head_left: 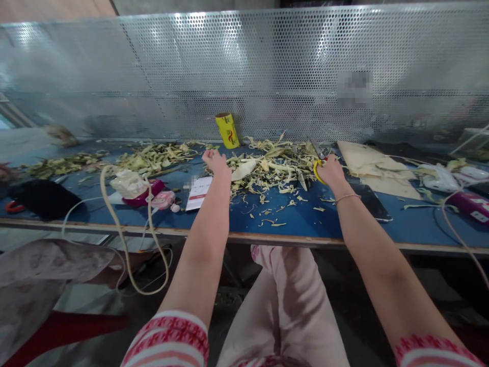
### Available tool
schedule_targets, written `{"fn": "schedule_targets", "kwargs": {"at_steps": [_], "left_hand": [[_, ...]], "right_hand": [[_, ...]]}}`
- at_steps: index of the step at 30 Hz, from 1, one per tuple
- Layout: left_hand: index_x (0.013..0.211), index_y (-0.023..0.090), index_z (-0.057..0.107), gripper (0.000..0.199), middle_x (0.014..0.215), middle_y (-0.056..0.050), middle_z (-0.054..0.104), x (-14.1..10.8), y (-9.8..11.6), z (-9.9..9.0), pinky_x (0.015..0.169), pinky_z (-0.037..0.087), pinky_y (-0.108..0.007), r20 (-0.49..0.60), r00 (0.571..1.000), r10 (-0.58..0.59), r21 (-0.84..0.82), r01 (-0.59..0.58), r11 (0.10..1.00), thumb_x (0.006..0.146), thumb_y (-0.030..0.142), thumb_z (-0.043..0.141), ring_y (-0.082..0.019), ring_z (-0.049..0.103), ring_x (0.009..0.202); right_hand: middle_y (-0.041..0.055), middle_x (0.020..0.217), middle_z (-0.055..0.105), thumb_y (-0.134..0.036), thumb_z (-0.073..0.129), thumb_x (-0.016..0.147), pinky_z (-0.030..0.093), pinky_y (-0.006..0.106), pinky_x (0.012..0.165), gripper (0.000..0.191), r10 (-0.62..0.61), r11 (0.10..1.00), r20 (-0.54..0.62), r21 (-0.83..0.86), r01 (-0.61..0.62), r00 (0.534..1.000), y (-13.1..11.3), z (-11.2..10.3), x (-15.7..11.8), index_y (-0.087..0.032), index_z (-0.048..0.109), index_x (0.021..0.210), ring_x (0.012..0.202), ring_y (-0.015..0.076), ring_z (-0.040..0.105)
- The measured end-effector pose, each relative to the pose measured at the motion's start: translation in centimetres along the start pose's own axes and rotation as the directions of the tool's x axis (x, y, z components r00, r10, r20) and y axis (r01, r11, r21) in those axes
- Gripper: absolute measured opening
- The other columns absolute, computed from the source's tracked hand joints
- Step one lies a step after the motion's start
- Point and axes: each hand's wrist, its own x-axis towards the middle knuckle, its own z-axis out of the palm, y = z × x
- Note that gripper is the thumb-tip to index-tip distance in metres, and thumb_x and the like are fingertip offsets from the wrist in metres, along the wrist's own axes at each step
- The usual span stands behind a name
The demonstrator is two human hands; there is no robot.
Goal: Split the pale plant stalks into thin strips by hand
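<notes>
Dried, pale green plant strips [273, 165] lie heaped on the blue table [282, 224] between my hands. My left hand [216, 160] is at the left edge of this heap, its fingers bent together; whatever they hold, if anything, is too small to make out. On the right, my right hand [331, 171] is closed on scissors with yellow handles [318, 171], their blades pointing up and away over the heap's right side. A white printed card [199, 192] lies beside my left forearm. Behind the heap stands a yellow tube [227, 131].
A perforated metal panel [260, 71] rises behind the table. Left are another plant heap [153, 157], a purple device [143, 193], a pink pouch [163, 200] and a hanging hose [118, 229]. Right are cardboard [372, 165], a dark tablet [372, 201] and another purple device [471, 205]. Someone's leg shows lower left.
</notes>
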Motion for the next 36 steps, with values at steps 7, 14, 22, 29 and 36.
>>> {"fn": "schedule_targets", "kwargs": {"at_steps": [7, 14, 22, 29, 36], "left_hand": [[0.099, 0.017, 0.066, 0.029, 0.112, -0.011, 0.067, -3.3, 0.8, 1.5, 0.098, 0.043, -0.038, 0.371, 0.924, 0.094, 0.693, -0.343, 0.634, 0.071, 0.02, 0.061, -0.025, 0.059, 0.11], [0.105, 0.015, 0.065, 0.037, 0.116, -0.018, 0.063, -4.9, 2.1, 1.0, 0.092, 0.047, -0.042, 0.408, 0.912, -0.054, 0.879, -0.375, 0.294, 0.07, 0.027, 0.065, -0.033, 0.06, 0.109], [0.049, 0.018, 0.052, 0.027, 0.07, -0.01, 0.062, -3.7, 0.7, 1.4, 0.096, 0.042, -0.045, 0.324, 0.943, -0.078, 0.772, -0.215, 0.598, 0.045, 0.006, 0.077, -0.035, 0.059, 0.106], [0.055, 0.019, 0.054, 0.018, 0.059, -0.003, 0.053, -4.2, 1.2, 1.7, 0.084, 0.045, -0.035, 0.388, 0.916, 0.104, 0.598, -0.336, 0.728, 0.062, 0.02, 0.07, -0.025, 0.059, 0.082], [0.072, 0.016, 0.058, 0.013, 0.063, -0.001, 0.057, -5.6, 2.4, 2.6, 0.053, 0.035, -0.024, 0.427, 0.902, 0.059, 0.288, -0.198, 0.937, 0.076, 0.029, 0.058, -0.01, 0.044, 0.05]], "right_hand": [[0.0284, 0.119, 0.059, -0.029, 0.047, 0.083, 0.045, 0.043, 0.091, 0.049, 0.071, 0.973, 0.297, -0.233, 0.0, 0.952, 0.5, 0.9, -0.2, -0.004, 0.05, 0.125, 0.113, 0.0352, 0.058], [0.0269, 0.117, 0.059, -0.029, 0.048, 0.082, 0.045, 0.042, 0.091, 0.045, 0.041, 0.973, 0.228, -0.231, 0.014, 0.973, 0.5, 0.3, -0.4, -0.005, 0.053, 0.119, 0.113, 0.0346, 0.057], [0.0279, 0.117, 0.055, -0.028, 0.05, 0.081, 0.037, 0.044, 0.095, 0.047, -0.055, 0.995, -0.086, -0.085, 0.048, 0.995, 0.0, -0.2, -0.7, -0.005, 0.045, 0.121, 0.112, 0.0343, 0.053], [0.0182, 0.111, 0.061, -0.034, 0.052, 0.081, 0.042, 0.039, 0.09, 0.047, -0.187, 0.962, -0.104, 0.183, 0.203, 0.977, -1.0, -0.2, -0.4, -0.012, 0.046, 0.123, 0.103, 0.0288, 0.056], [0.0122, 0.102, 0.062, -0.045, 0.058, 0.077, 0.045, 0.036, 0.081, 0.053, -0.395, 0.872, -0.027, 0.304, 0.384, 0.918, -3.1, 0.5, -1.7, -0.015, 0.05, 0.119, 0.087, 0.0226, 0.058]]}}
